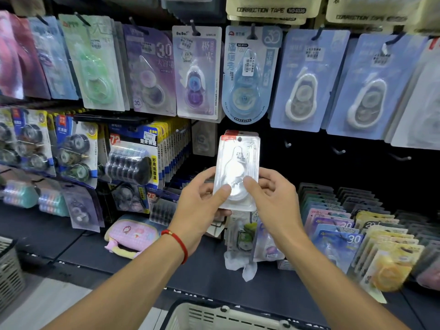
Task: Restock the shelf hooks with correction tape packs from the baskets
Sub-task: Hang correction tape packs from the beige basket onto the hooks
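Hands: left hand (202, 201) and right hand (273, 198) pinch a small stack of clear correction tape packs (237, 170) from opposite sides, thumbs on the front blister, fingers curled behind.
Pack position: held upright in front of the dark lower panel of the shelf, below the hanging rows and above the loose packs on the ledge.
Long axis: vertical, with the red header and its hang hole (239, 139) at the top, away from the wrists.
Key relation: three bare hooks (288, 144) jut from the panel up and to the right of the hang hole, near it yet clearly apart; the right hand lies nearer them, so the coming move likely means lifting and shifting the stack rightward until the hole meets a hook tip.
Risk: several packs ride together, and their holes may slip out of line on the hook.
Legible writing: "CORRECTION TAPE" on the cream packs (266, 10) in the top row; "BoBo" on a lilac pack (196, 70); a large "30" on the purple pack (152, 67) beside it; "72" on a blue-and-yellow refill pack (133, 158) at left.
Supply: white basket (214, 316) directly below the arms, contents out of view; grey basket (9, 270) at the left edge.
Progress: restocking under way, this stack not yet hung.
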A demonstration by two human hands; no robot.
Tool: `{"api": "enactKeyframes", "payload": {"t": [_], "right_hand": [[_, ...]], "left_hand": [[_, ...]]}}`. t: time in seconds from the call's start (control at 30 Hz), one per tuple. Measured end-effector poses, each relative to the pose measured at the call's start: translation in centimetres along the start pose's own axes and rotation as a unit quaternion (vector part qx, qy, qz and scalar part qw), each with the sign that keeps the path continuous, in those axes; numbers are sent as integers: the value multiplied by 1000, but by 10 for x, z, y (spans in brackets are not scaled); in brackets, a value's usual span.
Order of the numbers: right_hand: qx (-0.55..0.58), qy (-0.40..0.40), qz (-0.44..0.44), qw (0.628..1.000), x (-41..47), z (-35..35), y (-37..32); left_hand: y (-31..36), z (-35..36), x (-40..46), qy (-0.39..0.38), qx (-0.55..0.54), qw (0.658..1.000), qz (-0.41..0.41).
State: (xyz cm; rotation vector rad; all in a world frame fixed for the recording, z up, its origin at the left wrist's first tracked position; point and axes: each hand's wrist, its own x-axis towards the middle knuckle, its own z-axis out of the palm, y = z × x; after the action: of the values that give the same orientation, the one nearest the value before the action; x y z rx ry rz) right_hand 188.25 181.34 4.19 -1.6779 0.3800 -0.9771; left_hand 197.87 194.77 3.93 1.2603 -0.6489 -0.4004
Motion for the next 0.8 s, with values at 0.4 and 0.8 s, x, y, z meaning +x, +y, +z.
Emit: {"api": "enactKeyframes", "payload": {"t": [0.4,0.8], "right_hand": [[-225,79,-25,971,38,21,42],[-390,-133,65,909,-53,-40,74]], "left_hand": [[-36,-25,3,8,317,948,22],[-58,-80,-53,-345,576,737,-82]]}}
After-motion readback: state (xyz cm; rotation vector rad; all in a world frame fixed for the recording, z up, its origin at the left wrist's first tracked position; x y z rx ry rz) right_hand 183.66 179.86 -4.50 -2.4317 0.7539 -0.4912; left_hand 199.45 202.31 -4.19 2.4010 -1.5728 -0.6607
